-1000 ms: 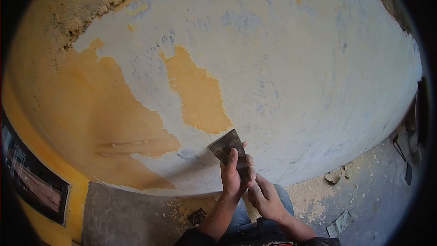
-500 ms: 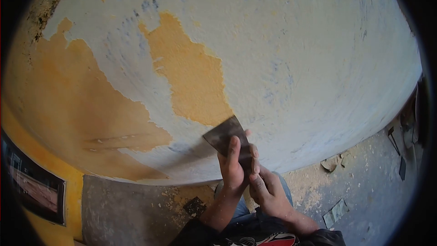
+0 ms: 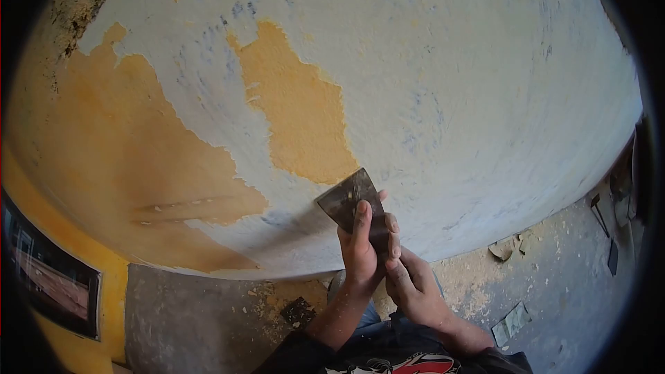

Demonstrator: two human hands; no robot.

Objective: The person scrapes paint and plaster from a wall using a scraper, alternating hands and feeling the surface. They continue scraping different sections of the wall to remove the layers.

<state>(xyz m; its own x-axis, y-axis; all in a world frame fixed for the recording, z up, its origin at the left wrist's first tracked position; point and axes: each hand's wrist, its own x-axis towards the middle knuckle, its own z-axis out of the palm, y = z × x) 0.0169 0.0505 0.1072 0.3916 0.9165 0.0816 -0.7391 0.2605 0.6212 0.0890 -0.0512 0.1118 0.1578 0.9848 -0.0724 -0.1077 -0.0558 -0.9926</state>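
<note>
A flat, dark metal scraper (image 3: 344,199) is held in both hands against the wall (image 3: 478,97). My left hand (image 3: 360,253) is closed round it, with the thumb lying along the blade. Lower down, my right hand (image 3: 415,287) grips its handle end, which the fingers mostly hide. The blade's upper corner touches the lower edge of a yellow-orange patch of paint (image 3: 298,111). Pale whitish wall surface surrounds this patch. A larger orange area (image 3: 159,145) spreads over the wall's left side.
Below the wall is a grey floor (image 3: 201,312) strewn with paint flakes. Peeled chips (image 3: 502,249) and a pale torn piece (image 3: 511,323) lie to the right, a dark scrap (image 3: 298,312) to the left. A dark-framed picture or window (image 3: 55,277) is at the lower left.
The scraper and both hands have shifted slightly right and up in view. The paint patches have also shifted a little to the right. Both hands keep their grip.
</note>
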